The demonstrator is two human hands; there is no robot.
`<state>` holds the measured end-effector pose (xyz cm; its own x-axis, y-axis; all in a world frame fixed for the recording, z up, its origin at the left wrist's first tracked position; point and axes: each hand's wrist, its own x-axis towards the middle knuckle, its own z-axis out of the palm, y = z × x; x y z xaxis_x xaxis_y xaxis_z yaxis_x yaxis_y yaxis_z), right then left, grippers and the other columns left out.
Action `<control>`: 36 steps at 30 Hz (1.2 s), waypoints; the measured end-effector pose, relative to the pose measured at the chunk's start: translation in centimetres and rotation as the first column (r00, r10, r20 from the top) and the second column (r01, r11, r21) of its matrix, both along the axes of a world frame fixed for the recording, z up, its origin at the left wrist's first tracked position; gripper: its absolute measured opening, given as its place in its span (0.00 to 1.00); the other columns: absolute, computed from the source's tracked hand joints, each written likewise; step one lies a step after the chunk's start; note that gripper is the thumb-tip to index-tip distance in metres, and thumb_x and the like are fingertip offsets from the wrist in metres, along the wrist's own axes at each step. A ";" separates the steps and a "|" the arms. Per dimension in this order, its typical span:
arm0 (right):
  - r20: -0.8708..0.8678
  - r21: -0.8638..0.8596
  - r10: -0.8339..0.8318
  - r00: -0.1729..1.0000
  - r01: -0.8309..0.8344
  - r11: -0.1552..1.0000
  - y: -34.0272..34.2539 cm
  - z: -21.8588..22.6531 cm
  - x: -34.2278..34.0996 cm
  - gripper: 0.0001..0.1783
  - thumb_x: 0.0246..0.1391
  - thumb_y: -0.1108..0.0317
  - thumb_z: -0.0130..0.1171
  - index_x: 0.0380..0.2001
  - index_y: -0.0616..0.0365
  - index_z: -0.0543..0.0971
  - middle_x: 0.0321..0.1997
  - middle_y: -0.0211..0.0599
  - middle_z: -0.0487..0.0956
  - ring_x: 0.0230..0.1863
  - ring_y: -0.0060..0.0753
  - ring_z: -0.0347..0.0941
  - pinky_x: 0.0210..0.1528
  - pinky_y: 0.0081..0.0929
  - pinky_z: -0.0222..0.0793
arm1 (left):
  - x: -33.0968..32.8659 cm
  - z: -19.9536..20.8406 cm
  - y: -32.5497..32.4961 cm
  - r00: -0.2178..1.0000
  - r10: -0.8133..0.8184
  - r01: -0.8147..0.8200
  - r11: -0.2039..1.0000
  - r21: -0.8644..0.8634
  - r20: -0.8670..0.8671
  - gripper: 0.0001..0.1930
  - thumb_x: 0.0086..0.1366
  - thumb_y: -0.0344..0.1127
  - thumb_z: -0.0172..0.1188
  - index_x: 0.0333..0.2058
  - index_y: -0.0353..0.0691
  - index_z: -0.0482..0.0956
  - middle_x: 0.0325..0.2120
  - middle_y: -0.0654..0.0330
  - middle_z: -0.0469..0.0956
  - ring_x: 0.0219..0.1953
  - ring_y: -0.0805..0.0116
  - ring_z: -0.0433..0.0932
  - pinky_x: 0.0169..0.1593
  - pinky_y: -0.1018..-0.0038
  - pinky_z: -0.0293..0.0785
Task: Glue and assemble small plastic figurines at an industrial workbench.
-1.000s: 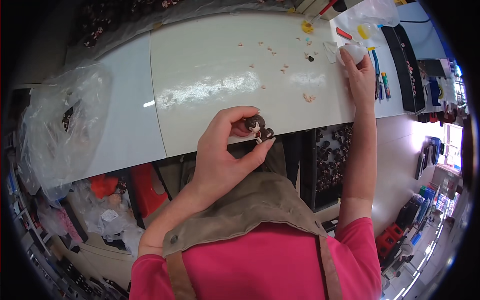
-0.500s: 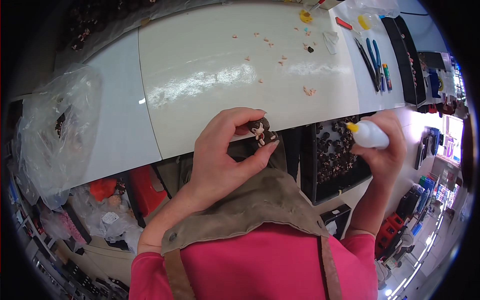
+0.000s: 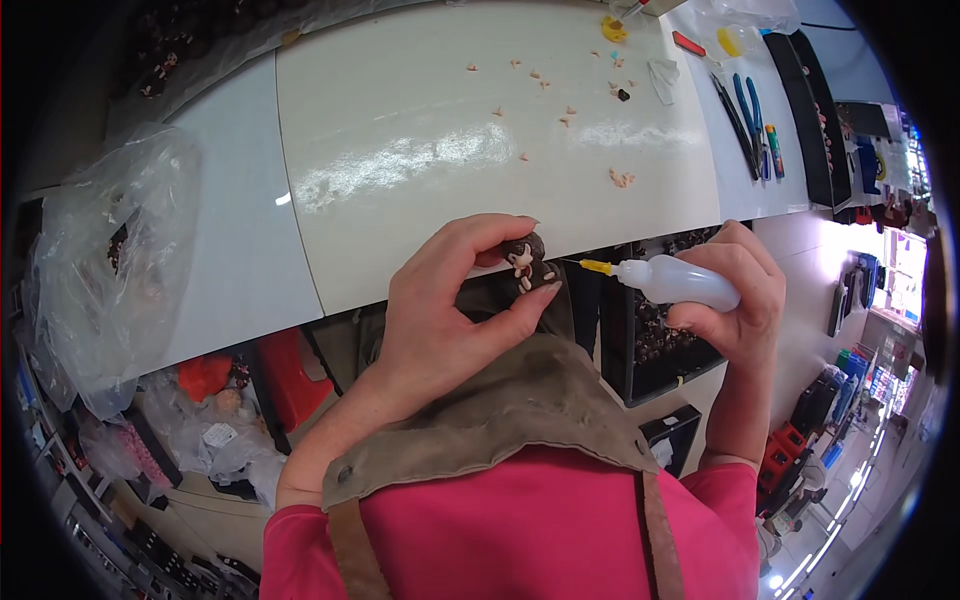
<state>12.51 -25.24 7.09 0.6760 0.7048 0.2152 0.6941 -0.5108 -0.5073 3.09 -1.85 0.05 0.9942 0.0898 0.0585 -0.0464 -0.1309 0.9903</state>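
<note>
Between the thumb and fingers of my left hand (image 3: pixel 445 295) is a small dark brown figurine (image 3: pixel 526 264) with a pale face and pale limbs. It is held just over the table's front edge. My right hand (image 3: pixel 738 290) grips a white squeeze bottle (image 3: pixel 675 282) with a yellow-based needle tip (image 3: pixel 597 267). The bottle lies sideways, its thin needle pointing left at the figurine with a small gap between them. Small pale peach pieces (image 3: pixel 621 179) lie scattered on the white tabletop (image 3: pixel 400 120) beyond my hands.
Below the table edge at right, a black tray (image 3: pixel 628 350) holds many dark brown pieces. Blue-handled pliers (image 3: pixel 748 105), a lighter (image 3: pixel 774 150) and a long black tray (image 3: pixel 808 110) lie at the right of the table. A clear plastic bag (image 3: pixel 120 260) hangs over the left side.
My right hand has turned the bottle and brought its tip leftward, close to the figurine. My left hand keeps its hold, nearly in the same place.
</note>
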 end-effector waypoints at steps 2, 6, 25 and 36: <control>0.007 0.009 -0.001 1.000 0.001 1.000 0.0 0.1 -0.2 0.27 0.30 0.47 0.70 0.28 0.58 0.78 0.21 0.30 0.71 0.22 0.28 0.67 0.23 0.23 0.61 | 0.1 0.6 -0.1 1.000 -0.007 0.007 1.000 0.010 -0.003 0.22 0.48 0.23 0.66 0.44 0.37 0.74 0.41 0.61 0.74 0.41 0.73 0.75 0.47 0.77 0.72; 0.028 0.017 0.012 1.000 -0.012 1.000 0.5 0.0 -0.3 0.27 0.28 0.48 0.71 0.27 0.58 0.78 0.20 0.30 0.70 0.22 0.28 0.66 0.22 0.23 0.60 | 0.1 0.6 0.0 1.000 -0.018 0.019 1.000 0.013 -0.023 0.22 0.47 0.24 0.67 0.44 0.37 0.74 0.39 0.61 0.75 0.39 0.74 0.75 0.45 0.77 0.73; 0.071 -0.033 0.030 0.997 -0.028 0.999 1.8 0.2 -0.5 0.26 0.25 0.50 0.72 0.25 0.57 0.77 0.19 0.29 0.68 0.20 0.29 0.64 0.21 0.25 0.58 | 0.1 0.0 0.5 0.999 -0.019 0.019 1.000 0.012 -0.051 0.22 0.45 0.26 0.69 0.42 0.37 0.75 0.36 0.61 0.75 0.36 0.74 0.76 0.43 0.78 0.73; 0.090 -0.039 0.039 0.995 -0.036 0.999 2.2 0.4 -0.6 0.26 0.24 0.51 0.72 0.25 0.58 0.77 0.19 0.29 0.70 0.21 0.29 0.65 0.21 0.25 0.59 | 0.0 0.0 0.5 0.999 -0.004 0.004 1.000 0.022 -0.038 0.22 0.45 0.26 0.69 0.41 0.37 0.75 0.35 0.62 0.76 0.35 0.75 0.76 0.42 0.79 0.73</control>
<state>11.89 -23.00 7.52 0.6277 0.7379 0.2480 0.7556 -0.5007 -0.4225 3.10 -1.32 0.04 0.9961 0.0849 0.0228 -0.0096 -0.1530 0.9882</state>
